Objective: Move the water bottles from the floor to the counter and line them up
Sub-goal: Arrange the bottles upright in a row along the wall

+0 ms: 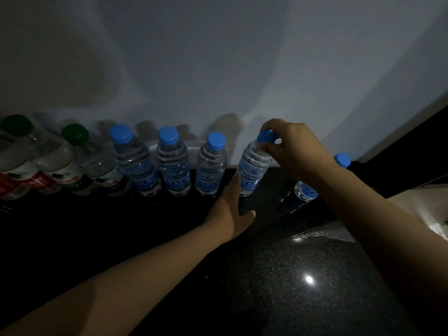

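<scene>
A row of water bottles stands on the dark speckled counter [291, 263] against the white wall. Two green-capped bottles [72, 161] are at the left, then three blue-capped bottles [173, 163]. A fourth blue-capped bottle [253, 170] stands at the right end of the row, leaning slightly. My right hand [293, 149] pinches its cap and neck from above. My left hand [230, 209] rests against its lower body, fingers partly hidden behind it. Another blue-capped bottle [306, 191] stands further right, mostly hidden behind my right forearm.
The white wall runs right behind the bottles. A pale surface with clear plastic wrap [322, 232] lies at the counter's right edge. A bright light reflection [309, 279] shows on the counter near me.
</scene>
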Tool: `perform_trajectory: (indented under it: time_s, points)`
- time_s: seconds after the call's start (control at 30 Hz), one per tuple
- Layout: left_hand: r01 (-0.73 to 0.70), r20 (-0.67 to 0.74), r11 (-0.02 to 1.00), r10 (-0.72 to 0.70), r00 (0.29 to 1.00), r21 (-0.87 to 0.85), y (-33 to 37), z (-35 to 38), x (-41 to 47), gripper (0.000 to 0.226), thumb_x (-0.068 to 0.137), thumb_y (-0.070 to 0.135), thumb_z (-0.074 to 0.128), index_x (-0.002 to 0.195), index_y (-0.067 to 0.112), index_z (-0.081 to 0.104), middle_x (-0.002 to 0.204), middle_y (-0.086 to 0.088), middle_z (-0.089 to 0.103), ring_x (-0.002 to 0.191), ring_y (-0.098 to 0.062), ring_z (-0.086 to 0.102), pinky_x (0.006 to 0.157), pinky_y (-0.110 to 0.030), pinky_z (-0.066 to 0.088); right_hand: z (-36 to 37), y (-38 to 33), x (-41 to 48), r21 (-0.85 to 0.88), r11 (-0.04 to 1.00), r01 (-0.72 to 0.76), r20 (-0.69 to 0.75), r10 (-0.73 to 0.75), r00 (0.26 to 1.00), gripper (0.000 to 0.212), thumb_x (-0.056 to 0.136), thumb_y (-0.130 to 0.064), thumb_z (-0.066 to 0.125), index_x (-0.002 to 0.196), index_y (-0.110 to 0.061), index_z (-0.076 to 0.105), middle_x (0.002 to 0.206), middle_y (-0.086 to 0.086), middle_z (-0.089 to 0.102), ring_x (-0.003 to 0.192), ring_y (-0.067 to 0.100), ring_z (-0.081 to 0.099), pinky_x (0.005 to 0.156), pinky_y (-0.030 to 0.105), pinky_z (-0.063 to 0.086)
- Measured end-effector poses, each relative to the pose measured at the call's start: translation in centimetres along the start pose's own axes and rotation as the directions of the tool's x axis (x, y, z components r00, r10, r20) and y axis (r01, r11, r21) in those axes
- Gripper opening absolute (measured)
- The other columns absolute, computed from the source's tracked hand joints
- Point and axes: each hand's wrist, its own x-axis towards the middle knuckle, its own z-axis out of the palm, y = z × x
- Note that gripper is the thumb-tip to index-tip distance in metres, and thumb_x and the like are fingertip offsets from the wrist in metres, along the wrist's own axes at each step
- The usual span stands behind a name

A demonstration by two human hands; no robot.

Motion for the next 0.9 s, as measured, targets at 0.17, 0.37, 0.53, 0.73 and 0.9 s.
perform_trajectory:
  time_s: [0.17, 0.37, 0.53, 0.73, 0.9]
  points:
    - [0.022, -0.017, 1.000, -0.022, 1.000, -0.015, -0.5, -0.7, -0.2, 0.098, 0.086, 0.033, 0.065, 0.151, 0.033, -0.008, 0.161, 0.010, 0.002, 0.146, -0.017, 0.018, 0.114, -0.043, 0.034, 0.5, -0.9, 0.5, -0.009, 1.000, 0.028, 0.006, -0.028, 1.000, 0.034, 0.092, -0.021, 0.060, 0.124, -0.014, 0.054, 0.118, 0.012, 0.062, 0.097, 0.025, 0.061, 0.081, 0.030, 0.049]
    - [0.036, -0.002, 0.999, -0.036, 0.999, -0.001, -0.8, -1.1, -0.3, 0.097, 0.087, 0.034, 0.064, 0.151, 0.033, -0.010, 0.162, 0.008, 0.000, 0.147, -0.019, 0.017, 0.114, -0.044, 0.033, 0.9, -1.4, 0.8, -0.032, 0.998, 0.052, -0.008, -0.052, 0.999, 0.034, 0.090, -0.022, 0.062, 0.123, -0.014, 0.054, 0.118, 0.011, 0.062, 0.095, 0.025, 0.062, 0.077, 0.027, 0.045]
    - [0.036, 0.007, 0.999, -0.036, 0.999, -0.002, -0.9, -1.3, -0.3, 0.097, 0.087, 0.034, 0.063, 0.151, 0.032, -0.009, 0.162, 0.008, 0.001, 0.147, -0.019, 0.017, 0.115, -0.044, 0.032, 1.1, -1.4, 0.9, -0.032, 0.998, 0.052, -0.015, -0.053, 0.998, 0.036, 0.090, -0.022, 0.063, 0.124, -0.015, 0.053, 0.119, 0.012, 0.062, 0.095, 0.025, 0.063, 0.077, 0.026, 0.044]
    - [0.045, 0.018, 0.998, -0.046, 0.999, 0.044, -1.0, -1.6, -0.6, 0.092, 0.088, 0.037, 0.062, 0.152, 0.027, -0.003, 0.162, 0.001, 0.006, 0.146, -0.020, 0.019, 0.114, -0.042, 0.034, 1.3, -1.5, 0.3, -0.023, 1.000, 0.014, -0.045, -0.015, 0.999, 0.046, 0.088, -0.026, 0.065, 0.130, -0.016, 0.048, 0.121, 0.014, 0.062, 0.098, 0.028, 0.063, 0.083, 0.039, 0.053]
    - [0.043, 0.023, 0.999, -0.044, 0.999, 0.032, -1.0, -1.9, -1.2, 0.085, 0.086, 0.033, 0.066, 0.152, 0.023, 0.014, 0.159, -0.003, 0.019, 0.144, -0.021, 0.025, 0.113, -0.042, 0.036, 0.7, -0.5, -1.0, 0.017, 0.996, -0.091, -0.003, 0.091, 0.996, 0.062, 0.085, -0.033, 0.068, 0.138, -0.017, 0.040, 0.131, 0.008, 0.058, 0.111, 0.023, 0.059, 0.092, 0.038, 0.052]
